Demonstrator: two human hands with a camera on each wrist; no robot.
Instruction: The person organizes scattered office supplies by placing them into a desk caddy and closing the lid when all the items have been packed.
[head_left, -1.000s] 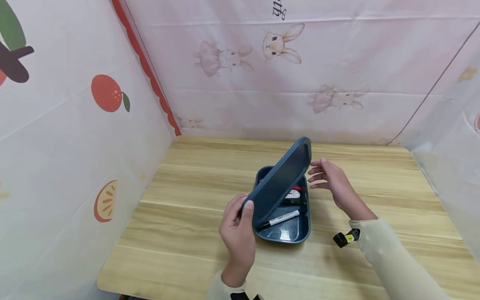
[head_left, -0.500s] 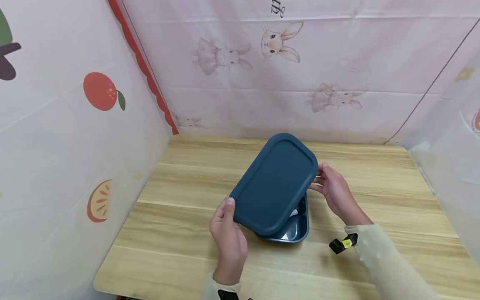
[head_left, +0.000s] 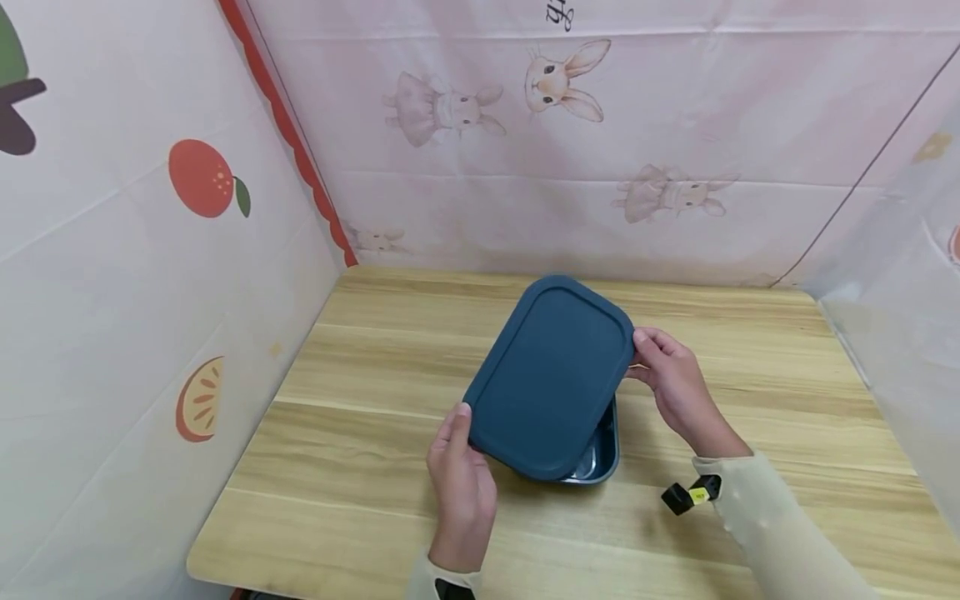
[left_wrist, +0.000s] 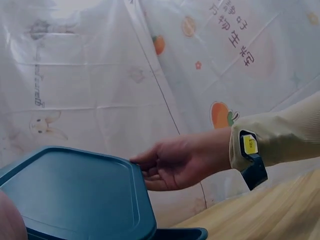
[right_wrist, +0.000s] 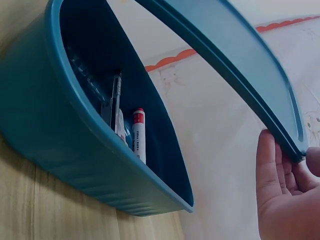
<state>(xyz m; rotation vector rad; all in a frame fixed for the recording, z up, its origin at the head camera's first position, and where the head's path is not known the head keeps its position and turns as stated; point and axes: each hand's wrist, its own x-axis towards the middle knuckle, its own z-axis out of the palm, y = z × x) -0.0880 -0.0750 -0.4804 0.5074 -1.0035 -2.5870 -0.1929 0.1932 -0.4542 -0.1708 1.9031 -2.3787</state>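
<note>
A dark blue rounded lid (head_left: 551,375) is held tilted above a matching blue box (head_left: 609,450) on the table. My left hand (head_left: 462,492) grips the lid's near left corner, thumb on top. At its far right corner, my right hand (head_left: 678,383) pinches the rim between thumb and fingers. The right wrist view shows the box's inside (right_wrist: 170,155), with a red-capped white marker (right_wrist: 139,135) and a dark slim item (right_wrist: 116,100) beside it. From the head view, the lid hides most of the box and its contents.
The box stands on a light wood-grain table (head_left: 360,433). A pink curtain with rabbit prints (head_left: 480,192) hangs behind the table. White fruit-print sheeting (head_left: 112,317) closes off the left side, and more hangs at the right.
The lid has turned from nearly edge-on to top face up, covering most of the box. My right hand, apart from it a second ago, now pinches its far right corner.
</note>
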